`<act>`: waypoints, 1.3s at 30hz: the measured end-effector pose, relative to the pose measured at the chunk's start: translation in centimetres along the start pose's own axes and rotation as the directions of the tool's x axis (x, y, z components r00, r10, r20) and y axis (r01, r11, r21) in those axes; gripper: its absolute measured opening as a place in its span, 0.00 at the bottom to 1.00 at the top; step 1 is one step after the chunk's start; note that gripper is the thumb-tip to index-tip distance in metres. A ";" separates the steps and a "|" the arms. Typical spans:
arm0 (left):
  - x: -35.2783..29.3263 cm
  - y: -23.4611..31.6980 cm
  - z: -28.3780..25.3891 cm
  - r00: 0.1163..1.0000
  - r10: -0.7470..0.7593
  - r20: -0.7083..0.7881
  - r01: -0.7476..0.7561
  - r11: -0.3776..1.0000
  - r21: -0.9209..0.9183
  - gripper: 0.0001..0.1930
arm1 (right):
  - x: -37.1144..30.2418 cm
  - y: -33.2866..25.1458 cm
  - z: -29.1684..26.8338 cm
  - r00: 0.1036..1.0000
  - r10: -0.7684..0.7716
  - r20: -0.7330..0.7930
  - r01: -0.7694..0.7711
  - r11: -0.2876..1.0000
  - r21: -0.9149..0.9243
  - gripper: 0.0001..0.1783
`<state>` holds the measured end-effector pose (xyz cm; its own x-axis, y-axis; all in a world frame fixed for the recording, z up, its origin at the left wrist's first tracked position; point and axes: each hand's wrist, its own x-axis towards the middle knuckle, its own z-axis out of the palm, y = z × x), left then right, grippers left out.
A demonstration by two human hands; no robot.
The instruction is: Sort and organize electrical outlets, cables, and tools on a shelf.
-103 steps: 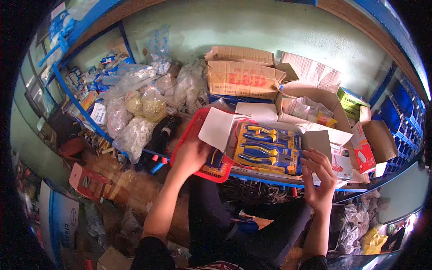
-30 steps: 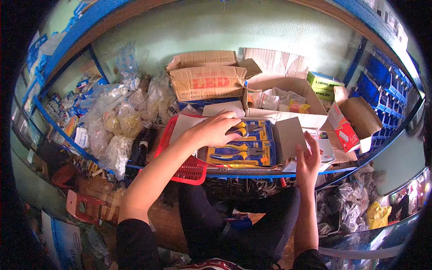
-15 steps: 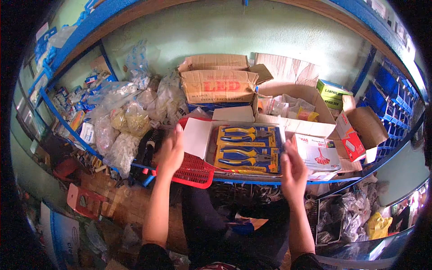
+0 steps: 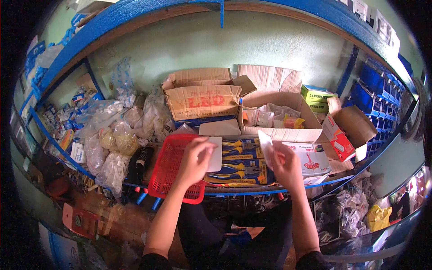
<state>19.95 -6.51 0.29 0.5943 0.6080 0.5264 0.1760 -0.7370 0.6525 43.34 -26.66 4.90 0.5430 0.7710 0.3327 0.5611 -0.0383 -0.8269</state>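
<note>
An open cardboard box lies on the shelf in front of me. Inside it are several pliers with yellow-and-blue handles, packed on blue and yellow cards. White flaps stick up at its two sides. My left hand has its fingers bent against the left flap, thumb and fingers close together at its edge. At the other side, my right hand pinches the raised right flap. The red plastic basket sits left of the box, partly behind my left forearm.
Behind stand an opened brown carton and another carton with bagged goods. A white box is at the right, near a red-and-white box. Plastic bags crowd the left. A blue shelf beam crosses overhead.
Both hands have come inward to the box's flaps. The right flap now stands up by my right hand. My view has shifted, and more of the red basket shows.
</note>
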 end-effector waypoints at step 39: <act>1.5 -2.7 -0.1 0.898 -0.439 -0.036 0.328 0.721 -0.611 0.07 | 2.8 3.2 4.2 0.987 -0.040 -0.157 0.115 0.858 0.501 0.48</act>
<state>20.28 -3.57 -0.59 0.4285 0.8798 0.2059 -0.1577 -0.1515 0.9758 44.08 -21.95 1.26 0.6118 0.6622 0.4326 0.2304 0.3740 -0.8984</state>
